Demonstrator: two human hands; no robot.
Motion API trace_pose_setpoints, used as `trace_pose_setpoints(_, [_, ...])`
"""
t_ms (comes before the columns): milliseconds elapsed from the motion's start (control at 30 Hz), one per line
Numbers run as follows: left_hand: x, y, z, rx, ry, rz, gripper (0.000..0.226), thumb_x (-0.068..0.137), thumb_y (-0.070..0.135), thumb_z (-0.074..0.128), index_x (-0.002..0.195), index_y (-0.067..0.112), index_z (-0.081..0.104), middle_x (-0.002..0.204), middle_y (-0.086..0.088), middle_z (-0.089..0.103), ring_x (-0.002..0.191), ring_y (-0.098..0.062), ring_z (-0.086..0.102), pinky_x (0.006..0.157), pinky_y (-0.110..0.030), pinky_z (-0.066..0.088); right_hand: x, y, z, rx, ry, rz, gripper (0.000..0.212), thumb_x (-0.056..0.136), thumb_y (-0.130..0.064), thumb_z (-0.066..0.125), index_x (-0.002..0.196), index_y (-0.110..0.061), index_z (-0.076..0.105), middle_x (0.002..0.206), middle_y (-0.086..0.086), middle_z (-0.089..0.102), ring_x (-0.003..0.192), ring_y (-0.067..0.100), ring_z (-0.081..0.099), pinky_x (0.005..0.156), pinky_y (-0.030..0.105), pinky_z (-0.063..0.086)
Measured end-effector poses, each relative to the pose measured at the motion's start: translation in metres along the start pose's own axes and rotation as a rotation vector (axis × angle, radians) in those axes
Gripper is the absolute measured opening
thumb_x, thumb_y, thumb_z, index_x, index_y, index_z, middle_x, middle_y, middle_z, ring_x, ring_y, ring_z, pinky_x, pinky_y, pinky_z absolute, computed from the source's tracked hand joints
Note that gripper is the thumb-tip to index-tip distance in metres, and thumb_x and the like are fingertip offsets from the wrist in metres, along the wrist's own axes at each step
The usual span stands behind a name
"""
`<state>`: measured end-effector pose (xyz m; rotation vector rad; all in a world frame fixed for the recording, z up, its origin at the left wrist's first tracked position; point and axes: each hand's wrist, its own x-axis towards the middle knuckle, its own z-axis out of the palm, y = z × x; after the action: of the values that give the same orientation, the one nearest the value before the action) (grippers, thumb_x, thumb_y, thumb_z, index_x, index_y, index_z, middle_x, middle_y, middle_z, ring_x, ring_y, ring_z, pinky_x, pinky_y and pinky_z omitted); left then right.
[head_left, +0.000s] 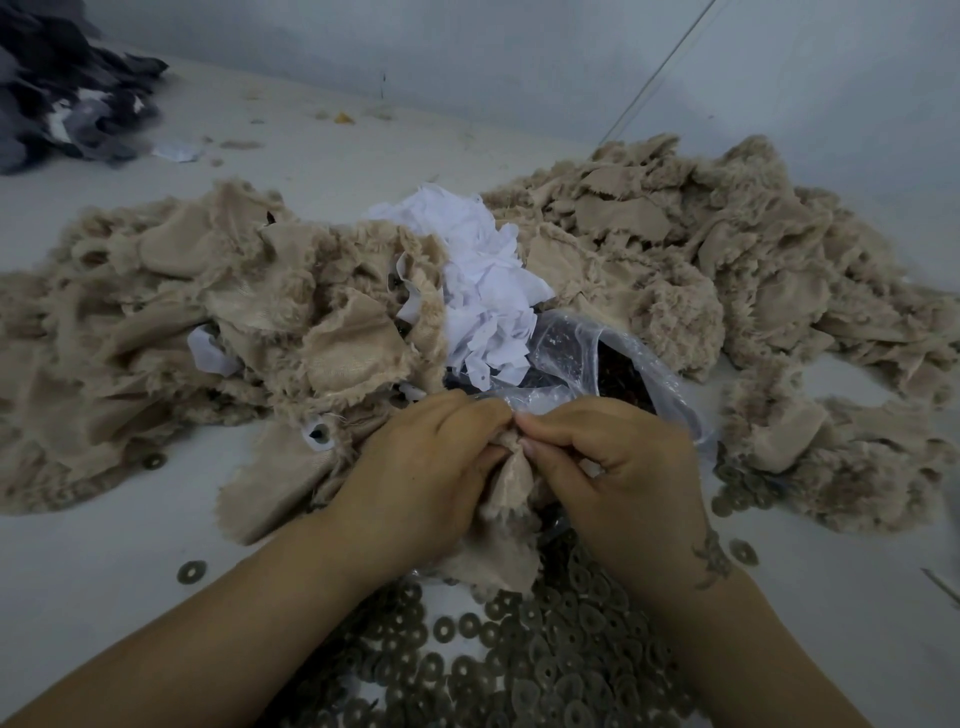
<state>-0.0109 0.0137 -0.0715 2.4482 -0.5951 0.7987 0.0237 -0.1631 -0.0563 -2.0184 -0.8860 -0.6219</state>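
Note:
Both hands meet over one piece of beige plush fabric (506, 499) at the centre front. My left hand (426, 467) grips its left side with curled fingers. My right hand (618, 467) pinches its top edge between thumb and fingers. What sits between the fingertips is hidden. Just behind the hands lies an open clear plastic bag (582, 353) holding small dark parts. A heap of grey ring washers (545, 654) spreads over the table below my wrists.
Piles of beige plush pieces lie at left (182, 322) and right (727, 260). White paper or fabric scraps (483, 275) sit between them. Dark grey cloth (67, 88) is heaped at the far left. A wall (519, 52) closes the back of the white table (104, 561).

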Motion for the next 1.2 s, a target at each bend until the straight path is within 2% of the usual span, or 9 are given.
trace_pose_setpoints(100, [-0.001,0.001,0.002,0.015,0.013,-0.006,0.031,0.094,0.015,0.047,0.104,-0.006,0.067,0.089,-0.015,0.069,0.075,-0.030,0.064,0.068,-0.040,0.047,-0.002,0.000,0.002,-0.037,0.006,-0.009,0.011,0.083,-0.007,0.073,0.092,-0.006,0.080,0.082,0.002,0.075,0.078,0.005,0.066,0.076,0.011,0.052])
trace_pose_setpoints(300, [0.000,0.002,0.004,0.007,0.014,-0.012,0.030,0.093,0.013,0.047,0.104,-0.007,0.068,0.089,-0.016,0.069,0.075,-0.030,0.065,0.070,-0.036,0.046,-0.005,0.002,0.004,-0.081,0.003,-0.020,0.012,0.086,-0.008,0.071,0.093,-0.005,0.080,0.084,0.003,0.075,0.080,0.008,0.067,0.081,0.009,0.049])
trace_pose_setpoints(633, [-0.001,0.004,0.006,0.019,0.045,-0.002,0.028,0.092,0.009,0.048,0.101,-0.008,0.068,0.086,-0.018,0.068,0.073,-0.032,0.065,0.068,-0.039,0.047,-0.006,0.001,0.005,-0.106,0.035,-0.032,0.010,0.086,-0.006,0.070,0.090,-0.003,0.079,0.083,0.006,0.074,0.081,0.007,0.063,0.082,0.003,0.045])
trace_pose_setpoints(833, [0.000,0.004,0.009,0.018,0.069,-0.007,0.027,0.093,0.010,0.049,0.100,-0.008,0.068,0.087,-0.017,0.069,0.075,-0.030,0.064,0.069,-0.039,0.049,-0.006,0.003,0.006,-0.115,0.058,-0.026,0.011,0.084,-0.005,0.072,0.091,-0.005,0.080,0.084,0.005,0.076,0.080,0.008,0.066,0.080,0.007,0.049])
trace_pose_setpoints(933, [0.007,0.005,0.009,0.012,0.127,0.001,0.028,0.096,0.015,0.050,0.101,-0.007,0.068,0.090,-0.017,0.069,0.083,-0.024,0.059,0.076,-0.035,0.049,0.000,0.001,0.001,-0.055,0.085,0.011,0.011,0.087,-0.014,0.073,0.094,-0.010,0.080,0.086,-0.002,0.076,0.080,0.005,0.069,0.075,0.015,0.055])
trace_pose_setpoints(1033, [0.010,0.004,0.010,0.029,0.172,0.100,0.021,0.100,0.016,0.049,0.105,-0.002,0.060,0.088,-0.018,0.067,0.082,-0.025,0.057,0.075,-0.039,0.049,0.005,0.002,-0.009,0.014,0.096,0.234,0.025,0.091,-0.039,0.061,0.084,-0.022,0.078,0.075,-0.017,0.073,0.071,0.002,0.069,0.064,0.019,0.057])
trace_pose_setpoints(1100, [0.008,0.003,0.010,0.021,0.193,0.173,0.013,0.098,0.009,0.051,0.108,0.001,0.055,0.090,-0.019,0.068,0.084,-0.028,0.061,0.077,-0.041,0.052,0.008,0.007,-0.014,0.053,0.037,0.520,0.044,0.095,-0.051,0.055,0.070,-0.019,0.073,0.064,-0.006,0.072,0.057,0.009,0.069,0.055,0.032,0.057])
trace_pose_setpoints(1200, [0.005,0.003,0.008,-0.014,0.217,0.207,0.021,0.101,0.006,0.046,0.108,-0.002,0.064,0.099,-0.019,0.070,0.094,-0.028,0.064,0.086,-0.041,0.053,0.012,0.010,-0.016,0.273,-0.152,0.874,0.051,0.096,-0.048,0.055,0.064,-0.012,0.073,0.059,0.002,0.072,0.047,0.014,0.067,0.045,0.023,0.049])
